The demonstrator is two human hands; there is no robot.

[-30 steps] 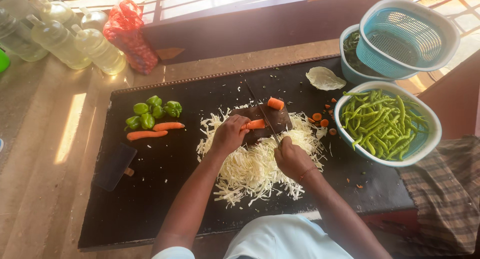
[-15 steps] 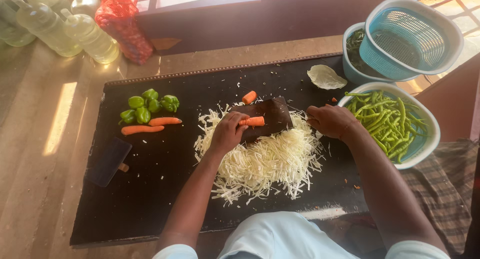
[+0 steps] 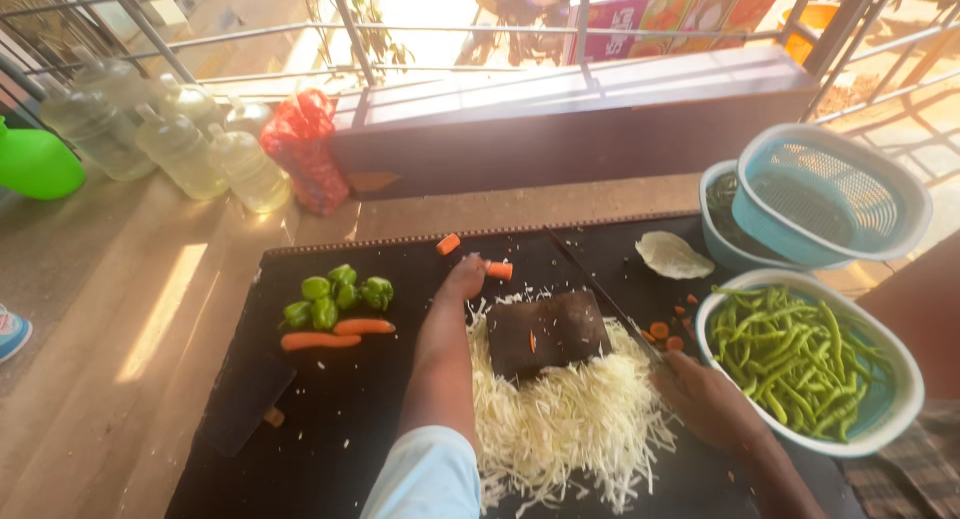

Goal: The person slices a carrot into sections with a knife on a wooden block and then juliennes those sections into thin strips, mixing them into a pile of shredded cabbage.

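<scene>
Fingers (image 3: pixel 478 270) of the left hand (image 3: pixel 463 279) reach out across the dark surface (image 3: pixel 330 429) and pinch a short carrot piece (image 3: pixel 499 270) at its end, up beyond the small dark cutting board (image 3: pixel 548 331). Right hand (image 3: pixel 708 399) sits low by the shredded cabbage (image 3: pixel 570 419), clenched round a knife handle, and the long blade (image 3: pixel 600 289) runs away from it past the board's edge. Another carrot stub (image 3: pixel 448 244) lies just beside the left hand, near the surface's far edge. Left of all this: green peppers (image 3: pixel 335 299) and two whole carrots (image 3: pixel 338 333). Clear plastic bottles (image 3: pixel 180 144) line up on the far left, a red mesh bag (image 3: pixel 302 149) next to them. On the right, a bowl of green beans (image 3: pixel 800 359), and a blue strainer basket (image 3: pixel 825 194) behind it. A bright colourful banner (image 3: pixel 680 14) hangs beyond the railing.
</scene>
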